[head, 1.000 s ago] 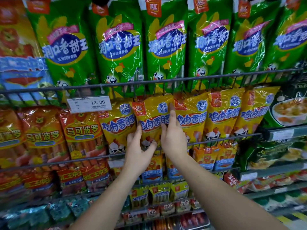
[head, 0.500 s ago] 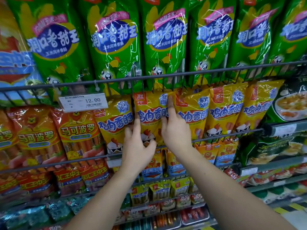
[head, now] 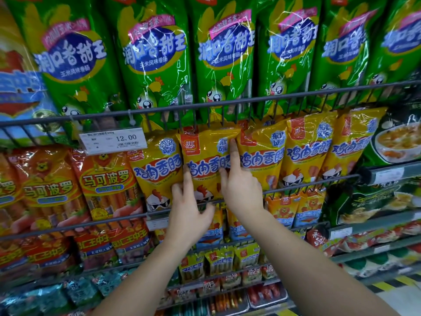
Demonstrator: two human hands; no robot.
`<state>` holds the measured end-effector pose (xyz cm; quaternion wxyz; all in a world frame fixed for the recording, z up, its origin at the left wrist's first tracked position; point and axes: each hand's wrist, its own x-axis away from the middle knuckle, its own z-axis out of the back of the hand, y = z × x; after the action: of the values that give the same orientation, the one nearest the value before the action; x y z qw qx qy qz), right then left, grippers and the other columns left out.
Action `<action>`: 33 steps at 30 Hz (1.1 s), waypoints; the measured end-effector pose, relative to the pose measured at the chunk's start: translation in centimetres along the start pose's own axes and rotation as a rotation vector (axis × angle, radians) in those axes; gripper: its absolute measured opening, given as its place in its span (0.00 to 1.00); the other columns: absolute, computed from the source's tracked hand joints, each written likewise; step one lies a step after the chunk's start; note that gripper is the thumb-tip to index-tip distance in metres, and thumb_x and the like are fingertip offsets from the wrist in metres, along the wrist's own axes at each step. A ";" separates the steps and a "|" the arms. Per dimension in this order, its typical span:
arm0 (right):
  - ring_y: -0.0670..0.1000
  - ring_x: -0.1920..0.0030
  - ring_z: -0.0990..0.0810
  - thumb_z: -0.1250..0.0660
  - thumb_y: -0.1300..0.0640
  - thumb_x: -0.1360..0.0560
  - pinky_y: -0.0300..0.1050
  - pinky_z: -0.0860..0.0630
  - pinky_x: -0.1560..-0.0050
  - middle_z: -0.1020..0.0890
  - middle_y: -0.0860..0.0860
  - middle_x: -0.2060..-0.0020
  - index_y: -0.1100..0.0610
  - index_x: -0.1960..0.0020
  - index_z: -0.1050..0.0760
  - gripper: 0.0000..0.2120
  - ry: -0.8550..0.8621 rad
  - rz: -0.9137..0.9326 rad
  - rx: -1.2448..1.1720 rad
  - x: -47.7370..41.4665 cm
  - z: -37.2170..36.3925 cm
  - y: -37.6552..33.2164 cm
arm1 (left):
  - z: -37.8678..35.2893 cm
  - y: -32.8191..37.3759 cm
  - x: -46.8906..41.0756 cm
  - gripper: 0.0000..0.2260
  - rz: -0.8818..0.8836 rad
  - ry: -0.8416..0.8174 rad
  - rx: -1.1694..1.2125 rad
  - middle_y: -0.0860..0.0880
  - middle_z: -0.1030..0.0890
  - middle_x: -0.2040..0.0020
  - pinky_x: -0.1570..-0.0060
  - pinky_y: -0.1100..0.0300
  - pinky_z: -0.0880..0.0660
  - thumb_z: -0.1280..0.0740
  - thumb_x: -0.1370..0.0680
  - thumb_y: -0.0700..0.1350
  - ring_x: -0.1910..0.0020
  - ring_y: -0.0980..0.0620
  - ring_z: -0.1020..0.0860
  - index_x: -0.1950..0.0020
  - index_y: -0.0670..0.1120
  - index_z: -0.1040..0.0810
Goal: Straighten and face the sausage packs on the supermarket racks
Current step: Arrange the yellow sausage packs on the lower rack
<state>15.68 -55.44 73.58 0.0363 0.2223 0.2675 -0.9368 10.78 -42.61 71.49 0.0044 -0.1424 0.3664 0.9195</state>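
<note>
A row of yellow chicken sausage packs stands behind a wire rail (head: 296, 184) in the middle rack. Both hands are on the second pack from the left (head: 206, 156). My left hand (head: 189, 210) holds its lower left edge, thumb on the front near the rail. My right hand (head: 241, 190) lies against its right edge, with the forefinger stretched up along the side toward the top corner. The pack stands upright with its label facing me. Its neighbours are the yellow pack on the left (head: 157, 169) and the yellow pack on the right (head: 262, 153).
Tall green corn sausage packs (head: 148, 58) fill the rack above, behind an upper wire rail (head: 227, 103) that carries a 12.00 price tag (head: 112, 140). Orange-red sausage packs (head: 107, 185) stand left, green soup packs (head: 398, 137) right, smaller packs (head: 218, 258) on lower racks.
The view has tilted down and closed in a little. Both hands have stayed on the same yellow pack, and the right forefinger has slid higher along its right edge.
</note>
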 end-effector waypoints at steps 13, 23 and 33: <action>0.58 0.39 0.28 0.32 0.58 0.27 0.51 0.19 0.60 0.29 0.56 0.36 0.54 0.23 0.38 0.33 0.168 0.290 0.066 2.3 -0.6 2.2 | 1.0 1.2 -3.3 0.41 -0.485 0.089 -0.709 0.46 0.58 0.19 0.25 0.45 0.57 0.31 0.26 0.49 0.21 0.43 0.61 0.19 0.49 0.51; 0.61 0.35 0.31 0.31 0.56 0.29 0.58 0.21 0.51 0.34 0.55 0.30 0.54 0.23 0.39 0.36 0.092 0.291 0.180 1.6 -1.3 3.0 | -0.4 1.0 -5.2 0.53 -0.432 0.110 -0.830 0.43 0.63 0.20 0.25 0.39 0.53 0.25 0.32 0.59 0.22 0.37 0.63 0.19 0.50 0.57; 0.57 0.31 0.35 0.37 0.51 0.24 0.59 0.24 0.43 0.38 0.51 0.26 0.49 0.20 0.49 0.36 0.007 0.327 0.050 2.3 -0.3 3.6 | -0.3 1.7 -4.3 0.43 -0.406 0.124 -0.743 0.45 0.57 0.19 0.26 0.33 0.53 0.30 0.28 0.60 0.21 0.40 0.61 0.19 0.52 0.49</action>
<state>14.42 -58.23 70.60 0.1818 0.2669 0.2044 -0.9241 14.76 -43.66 73.58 0.1115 -0.2583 -0.0256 0.9593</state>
